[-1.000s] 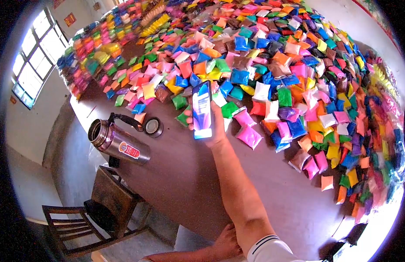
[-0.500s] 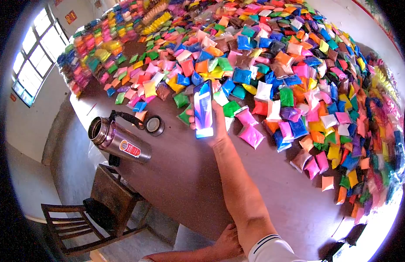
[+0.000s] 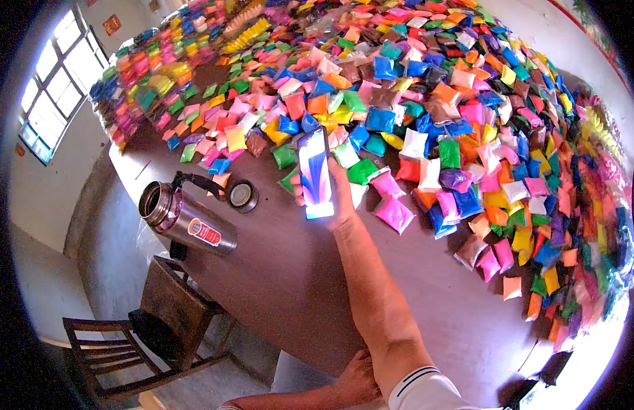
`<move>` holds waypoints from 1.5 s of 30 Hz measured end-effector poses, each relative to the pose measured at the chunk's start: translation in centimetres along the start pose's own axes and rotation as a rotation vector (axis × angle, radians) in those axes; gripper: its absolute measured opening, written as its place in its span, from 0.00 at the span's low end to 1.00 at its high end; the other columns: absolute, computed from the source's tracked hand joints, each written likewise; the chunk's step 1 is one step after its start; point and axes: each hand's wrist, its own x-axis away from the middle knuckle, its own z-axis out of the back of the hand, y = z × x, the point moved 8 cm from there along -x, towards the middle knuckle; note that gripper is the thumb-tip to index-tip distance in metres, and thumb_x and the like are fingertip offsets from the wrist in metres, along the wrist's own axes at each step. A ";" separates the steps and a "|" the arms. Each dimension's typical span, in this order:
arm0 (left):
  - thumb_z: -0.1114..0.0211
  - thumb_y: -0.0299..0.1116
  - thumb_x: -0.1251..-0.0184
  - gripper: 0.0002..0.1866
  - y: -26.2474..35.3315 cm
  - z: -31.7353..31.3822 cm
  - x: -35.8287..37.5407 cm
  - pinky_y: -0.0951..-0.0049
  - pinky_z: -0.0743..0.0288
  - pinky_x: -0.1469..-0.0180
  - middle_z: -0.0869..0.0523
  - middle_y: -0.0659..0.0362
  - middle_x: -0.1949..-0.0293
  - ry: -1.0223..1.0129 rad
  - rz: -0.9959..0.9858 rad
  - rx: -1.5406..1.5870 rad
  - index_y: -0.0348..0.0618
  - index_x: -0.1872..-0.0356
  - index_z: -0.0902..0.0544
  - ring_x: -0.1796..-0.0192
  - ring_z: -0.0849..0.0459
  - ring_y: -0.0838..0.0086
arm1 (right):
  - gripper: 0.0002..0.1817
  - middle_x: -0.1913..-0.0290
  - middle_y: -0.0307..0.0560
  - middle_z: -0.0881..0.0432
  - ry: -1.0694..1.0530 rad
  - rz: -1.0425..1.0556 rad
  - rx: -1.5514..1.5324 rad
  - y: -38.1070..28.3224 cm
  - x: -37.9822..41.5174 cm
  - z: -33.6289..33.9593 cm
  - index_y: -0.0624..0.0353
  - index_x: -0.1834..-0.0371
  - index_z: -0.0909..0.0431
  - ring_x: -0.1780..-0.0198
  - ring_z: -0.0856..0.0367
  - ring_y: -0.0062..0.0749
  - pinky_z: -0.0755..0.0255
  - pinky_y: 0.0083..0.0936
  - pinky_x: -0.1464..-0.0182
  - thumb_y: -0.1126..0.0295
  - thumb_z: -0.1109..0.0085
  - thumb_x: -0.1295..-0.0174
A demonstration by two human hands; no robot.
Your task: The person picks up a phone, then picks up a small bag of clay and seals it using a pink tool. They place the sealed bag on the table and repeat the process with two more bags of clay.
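My right hand is closed around a phone, held upright over the table with its lit screen facing me. The screen shows a blue, white and purple picture. My left hand lies low in the view against my right arm near the elbow, its fingers curled and partly hidden. Just beyond the phone spreads a large heap of small colourful packets. Nearest to the right hand are a green packet and a pink packet.
An open steel flask with a red label lies tilted at the left of the table, its lid beside it. A wooden chair stands at the lower left, near a barred window.
The phone has shifted very slightly to the left in my right hand, and the picture on its screen looks a little different. My left hand has stayed in place.
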 end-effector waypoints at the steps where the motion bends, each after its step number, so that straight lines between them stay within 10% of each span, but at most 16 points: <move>1: 0.40 0.40 0.37 0.14 0.0 0.0 0.0 0.53 0.36 0.40 0.17 0.51 0.53 0.001 0.000 0.000 0.44 0.55 0.18 0.43 0.24 0.54 | 0.32 0.64 0.51 0.18 0.022 -0.012 0.051 0.2 -0.1 0.3 0.61 0.51 0.28 0.70 0.18 0.33 0.22 0.26 0.70 0.38 0.54 0.36; 25: 0.46 0.39 0.32 0.15 -1.9 -1.7 1.1 0.57 0.42 0.34 0.19 0.54 0.48 -0.108 0.121 0.233 0.46 0.50 0.21 0.39 0.28 0.60 | 0.26 0.66 0.45 0.20 0.137 -0.018 0.274 0.4 -0.1 0.5 0.60 0.56 0.26 0.70 0.22 0.26 0.27 0.21 0.71 0.45 0.51 0.35; 30: 0.43 0.40 0.36 0.17 -2.2 -2.4 2.9 0.55 0.41 0.34 0.20 0.54 0.46 -0.030 -0.302 -0.380 0.48 0.49 0.20 0.38 0.28 0.59 | 0.27 0.67 0.46 0.21 0.275 0.542 0.844 -3.0 0.2 -1.1 0.65 0.53 0.25 0.65 0.21 0.39 0.26 0.32 0.58 0.50 0.39 0.41; 33: 0.39 0.40 0.40 0.18 -5.0 -4.6 3.7 0.54 0.42 0.33 0.21 0.54 0.45 0.005 -0.380 -0.422 0.50 0.49 0.19 0.37 0.29 0.59 | 0.36 0.61 0.56 0.20 0.510 0.517 1.267 -3.5 1.7 -3.3 0.70 0.46 0.31 0.57 0.21 0.52 0.27 0.37 0.50 0.50 0.34 0.47; 36: 0.36 0.41 0.43 0.19 -14.3 -13.8 8.3 0.53 0.43 0.32 0.21 0.53 0.43 0.462 -0.861 -0.769 0.51 0.49 0.19 0.36 0.29 0.59 | 0.44 0.54 0.65 0.23 0.673 0.469 1.656 -1.8 0.1 -3.5 0.74 0.40 0.38 0.50 0.24 0.57 0.27 0.40 0.48 0.49 0.32 0.51; 39: 0.36 0.41 0.39 0.19 -5.1 -3.3 1.9 0.60 0.42 0.32 0.23 0.51 0.40 -0.379 0.097 0.134 0.49 0.47 0.20 0.36 0.31 0.60 | 0.47 0.46 0.63 0.27 0.747 0.514 1.882 -1.1 -1.1 -5.5 0.74 0.39 0.40 0.44 0.28 0.55 0.31 0.40 0.44 0.50 0.31 0.53; 45: 0.34 0.38 0.43 0.12 -1.6 -1.8 2.1 0.58 0.36 0.40 0.21 0.52 0.56 -0.236 -0.115 -0.155 0.45 0.61 0.20 0.47 0.25 0.60 | 0.45 0.36 0.61 0.35 0.858 0.548 2.016 0.3 -1.4 -5.7 0.72 0.37 0.41 0.37 0.35 0.52 0.42 0.45 0.37 0.52 0.32 0.51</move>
